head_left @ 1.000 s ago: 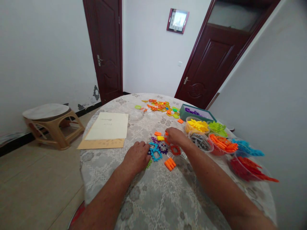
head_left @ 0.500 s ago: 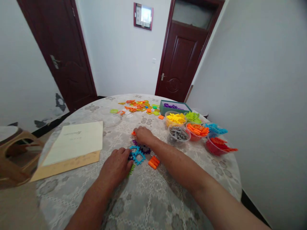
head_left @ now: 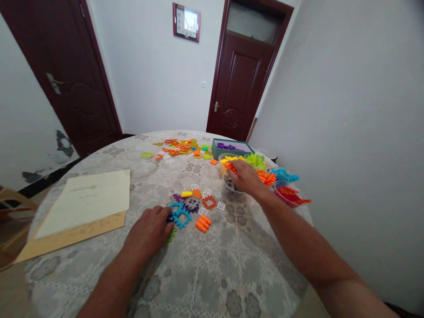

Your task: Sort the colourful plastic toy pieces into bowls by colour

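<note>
1. Orange plastic blocks (head_left: 230, 167) are in the right hand (head_left: 245, 176), right of centre in the frame; thumb and fingers are closed on them, above the tubs of yellow pieces (head_left: 221, 168) and grey pieces (head_left: 229, 189).
2. The left hand (head_left: 149, 232), lower left of centre, lies on the table, fingertips at linked turquoise toothed pieces (head_left: 179, 212) (I cannot tell whether it grips them); a lime-green piece (head_left: 171, 237) shows beside its thumb.
3. Near the frame's centre, a yellow block (head_left: 187, 194), an orange toothed ring (head_left: 210, 208) and a group of orange blocks (head_left: 203, 223) lie around the linked pieces.
4. Farther up, a mixed pile of toothed pieces (head_left: 183, 148) spreads left of a green box (head_left: 216, 153) containing purple pieces (head_left: 228, 147).
5. At left, a pale sheet (head_left: 88, 198) overlaps a tan one (head_left: 76, 236) on the patterned tablecloth (head_left: 205, 265).
</note>
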Available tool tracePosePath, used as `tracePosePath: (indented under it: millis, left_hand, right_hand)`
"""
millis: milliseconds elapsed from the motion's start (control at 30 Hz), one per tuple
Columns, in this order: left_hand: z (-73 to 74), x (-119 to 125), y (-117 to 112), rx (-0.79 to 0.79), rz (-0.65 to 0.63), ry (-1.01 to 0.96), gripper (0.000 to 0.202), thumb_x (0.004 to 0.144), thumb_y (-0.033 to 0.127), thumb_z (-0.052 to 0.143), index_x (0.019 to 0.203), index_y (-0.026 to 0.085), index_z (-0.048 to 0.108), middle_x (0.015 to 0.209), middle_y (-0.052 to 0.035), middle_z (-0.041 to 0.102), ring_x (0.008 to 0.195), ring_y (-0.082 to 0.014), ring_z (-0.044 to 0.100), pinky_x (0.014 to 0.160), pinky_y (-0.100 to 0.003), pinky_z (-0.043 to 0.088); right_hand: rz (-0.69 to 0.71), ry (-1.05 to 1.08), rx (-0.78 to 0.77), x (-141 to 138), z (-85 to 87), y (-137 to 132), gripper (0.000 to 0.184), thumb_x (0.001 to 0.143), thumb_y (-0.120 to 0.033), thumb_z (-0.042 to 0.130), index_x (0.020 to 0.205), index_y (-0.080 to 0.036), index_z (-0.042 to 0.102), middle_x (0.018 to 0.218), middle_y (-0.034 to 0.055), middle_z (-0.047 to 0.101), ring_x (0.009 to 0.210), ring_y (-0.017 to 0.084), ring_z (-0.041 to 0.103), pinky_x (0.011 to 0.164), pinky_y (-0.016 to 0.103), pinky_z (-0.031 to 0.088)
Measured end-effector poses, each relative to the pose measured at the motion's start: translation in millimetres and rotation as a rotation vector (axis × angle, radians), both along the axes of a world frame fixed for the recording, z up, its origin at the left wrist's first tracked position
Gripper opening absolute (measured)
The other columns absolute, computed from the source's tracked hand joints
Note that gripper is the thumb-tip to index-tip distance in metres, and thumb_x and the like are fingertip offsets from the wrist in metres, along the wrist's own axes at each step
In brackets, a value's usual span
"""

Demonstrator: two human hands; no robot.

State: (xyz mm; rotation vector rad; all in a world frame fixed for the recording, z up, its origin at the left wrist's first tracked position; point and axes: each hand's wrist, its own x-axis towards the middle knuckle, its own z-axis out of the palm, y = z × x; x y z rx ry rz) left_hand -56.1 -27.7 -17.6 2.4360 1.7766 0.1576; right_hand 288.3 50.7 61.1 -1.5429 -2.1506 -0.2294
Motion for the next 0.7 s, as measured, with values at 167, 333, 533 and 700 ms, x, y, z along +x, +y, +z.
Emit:
tracePosePath:
  millis: [167,333,533,700]
  left_hand:
    - [5.2,2,-2,-0.003,0.009,0.022,0.037,0.097,0.034,0.051,0.128,0.020,0.066,0.126,-0.0137,0.067,0.117,-0.0292,0.060,0.104,-0.039,0.046]
    - [4.6,3,-2,0.000,0.005,0.054,0.037,0.099,0.035,0.049,0.128,0.020,0.065,0.125,-0.0133,0.067,0.116,-0.0288,0.061,0.103,-0.038,0.046]
    - [-2.9,-1,2,0.019,0.001,0.023,0.037,0.098,0.036,0.050,0.128,0.020,0.066,0.126,-0.0122,0.067,0.117,-0.0290,0.061,0.103,-0.038,0.046]
    - [-4.4,-3,2,0.020,0.017,-0.025,0.038,0.097,0.035,0.052,0.130,0.021,0.065,0.127,-0.0123,0.068,0.118,-0.0291,0.061,0.103,-0.038,0.046]
  right_hand:
    - [-0.350,-0.226,-0.158,89,6.6,17,0.032,0.103,-0.030,0.052,0.123,-0.013,0.070,0.123,0.0186,0.072,0.115,0.026,0.065,0.100,0.032,0.045]
    - [-0.418,-0.285,-0.235,124,5.3,20,0.028,0.101,-0.029,0.053,0.116,-0.014,0.072,0.119,0.0181,0.074,0.109,0.025,0.069,0.092,0.029,0.047]
    - [-0.528,-0.320,-0.280,143,14.2,21,0.035,0.099,-0.022,0.049,0.128,-0.013,0.067,0.125,0.0206,0.072,0.113,0.027,0.069,0.093,0.031,0.048]
    - [-0.554,-0.351,-0.373,144,5.7,22,0.039,0.095,-0.026,0.054,0.130,-0.016,0.069,0.132,0.0189,0.070,0.118,0.030,0.067,0.095,0.038,0.051]
